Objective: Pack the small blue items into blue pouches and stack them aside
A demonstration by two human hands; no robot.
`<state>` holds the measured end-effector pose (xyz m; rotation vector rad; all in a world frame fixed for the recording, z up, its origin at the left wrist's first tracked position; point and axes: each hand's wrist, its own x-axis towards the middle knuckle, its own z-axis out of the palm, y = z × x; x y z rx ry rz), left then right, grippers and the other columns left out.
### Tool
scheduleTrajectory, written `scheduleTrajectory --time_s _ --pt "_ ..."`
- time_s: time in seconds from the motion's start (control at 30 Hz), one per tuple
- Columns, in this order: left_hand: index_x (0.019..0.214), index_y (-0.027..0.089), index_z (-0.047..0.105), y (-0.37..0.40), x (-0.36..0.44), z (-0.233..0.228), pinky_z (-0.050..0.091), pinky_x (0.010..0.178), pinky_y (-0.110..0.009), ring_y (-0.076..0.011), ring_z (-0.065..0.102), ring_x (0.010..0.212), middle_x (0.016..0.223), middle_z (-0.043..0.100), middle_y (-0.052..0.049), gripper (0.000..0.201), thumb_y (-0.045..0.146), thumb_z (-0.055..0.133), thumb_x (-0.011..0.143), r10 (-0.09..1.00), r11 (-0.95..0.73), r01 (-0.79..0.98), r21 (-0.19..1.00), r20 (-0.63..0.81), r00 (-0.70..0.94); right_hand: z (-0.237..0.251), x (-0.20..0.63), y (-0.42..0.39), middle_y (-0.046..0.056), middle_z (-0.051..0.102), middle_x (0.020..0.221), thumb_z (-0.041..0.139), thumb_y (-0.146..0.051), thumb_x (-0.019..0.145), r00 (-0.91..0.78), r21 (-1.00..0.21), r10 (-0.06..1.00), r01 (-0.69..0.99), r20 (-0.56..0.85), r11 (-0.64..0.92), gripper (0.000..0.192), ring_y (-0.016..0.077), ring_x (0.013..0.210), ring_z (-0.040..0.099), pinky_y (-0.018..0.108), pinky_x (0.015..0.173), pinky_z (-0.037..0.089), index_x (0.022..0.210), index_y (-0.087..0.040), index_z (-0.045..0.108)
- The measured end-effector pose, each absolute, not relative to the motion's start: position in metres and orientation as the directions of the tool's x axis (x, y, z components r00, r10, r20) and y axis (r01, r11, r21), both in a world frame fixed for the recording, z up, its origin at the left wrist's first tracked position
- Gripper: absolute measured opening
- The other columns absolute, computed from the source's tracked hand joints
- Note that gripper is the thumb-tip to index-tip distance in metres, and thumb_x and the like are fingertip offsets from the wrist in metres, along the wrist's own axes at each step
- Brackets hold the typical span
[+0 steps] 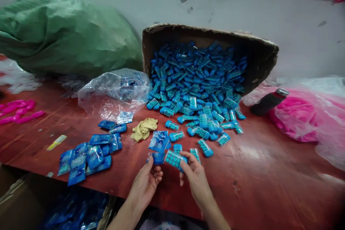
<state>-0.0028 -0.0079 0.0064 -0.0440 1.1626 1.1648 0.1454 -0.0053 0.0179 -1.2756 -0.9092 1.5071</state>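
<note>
My left hand (147, 180) pinches a small blue printed packet (157, 158) between thumb and fingers. In my right hand (195, 174) is a small clear case (174, 159) with a blue end and rows of teal dots, held close to the packet's right side. Just beyond my hands lie flat blue packets (159, 141) and several loose cases (205, 147) of the same kind. On the left, a loose pile of filled-looking blue packets (94, 156) rests near the table's front edge.
A cardboard box (269, 55) on its side spills many cases onto the red table (258, 179). Around it are a green sack (67, 36), a clear plastic bag (107, 93), a yellow cloth (145, 129), a dark bottle (269, 101) and pink bagged items (296, 115).
</note>
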Motion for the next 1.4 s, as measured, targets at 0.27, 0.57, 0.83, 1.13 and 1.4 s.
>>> scheduleTrajectory --time_s 0.27,0.57,0.83,1.13,1.4 --pt "0.066 0.013 0.052 -0.01 -0.002 0.005 0.045 0.039 -0.017 -0.0096 0.055 0.042 0.048 0.058 0.0 0.016 0.026 0.056 0.076 0.716 0.431 -0.725 0.537 -0.693 -0.088 0.011 0.13 -0.013 -0.007 0.047 0.052 0.058 -0.039 0.074 0.021 -0.934 0.954 -0.208 -0.3 -0.289 0.037 0.0079 0.042 0.045 0.017 0.033 0.042 0.101 -0.017 0.047" --pt "0.063 0.013 0.054 -0.005 -0.005 0.002 0.051 0.045 -0.021 -0.0124 0.06 0.048 0.046 0.058 0.0 0.016 0.021 0.054 0.077 0.729 0.387 -0.751 0.535 -0.676 -0.107 0.001 0.132 -0.028 0.002 0.056 0.083 0.057 -0.032 0.077 0.014 -0.986 0.987 -0.057 -0.16 -0.159 0.029 0.0114 0.06 0.053 0.021 0.048 0.049 0.103 -0.021 0.055" --pt "0.065 0.012 0.058 -0.003 -0.009 0.002 0.052 0.047 -0.024 -0.0145 0.061 0.052 0.052 0.062 -0.002 0.013 0.023 0.061 0.072 0.79 0.377 -0.707 0.598 -0.606 -0.092 -0.004 0.136 -0.023 -0.001 0.057 0.071 0.064 -0.035 0.071 -0.002 -0.931 0.96 -0.241 -0.28 -0.272 0.033 0.0101 0.051 0.054 0.02 0.041 0.048 0.099 -0.02 0.054" --pt "0.067 0.013 0.056 -0.006 -0.009 -0.001 0.05 0.045 -0.022 -0.0148 0.062 0.052 0.047 0.058 0.0 0.012 0.021 0.058 0.074 0.721 0.423 -0.726 0.542 -0.687 -0.092 0.001 0.137 -0.017 -0.004 0.056 0.059 0.072 -0.039 0.061 -0.026 -0.82 0.916 -0.436 -0.4 -0.371 0.043 0.0088 0.042 0.052 0.021 0.033 0.048 0.094 -0.017 0.054" --pt "0.063 0.013 0.057 -0.01 -0.009 -0.001 0.048 0.042 -0.02 -0.0124 0.059 0.048 0.048 0.058 -0.001 0.019 0.03 0.062 0.07 0.786 0.404 -0.7 0.589 -0.615 -0.064 0.013 0.14 -0.016 -0.006 0.051 0.054 0.071 -0.038 0.063 -0.158 -0.723 0.89 -0.531 -0.428 -0.442 0.039 0.006 0.038 0.046 0.019 0.031 0.046 0.093 -0.017 0.057"
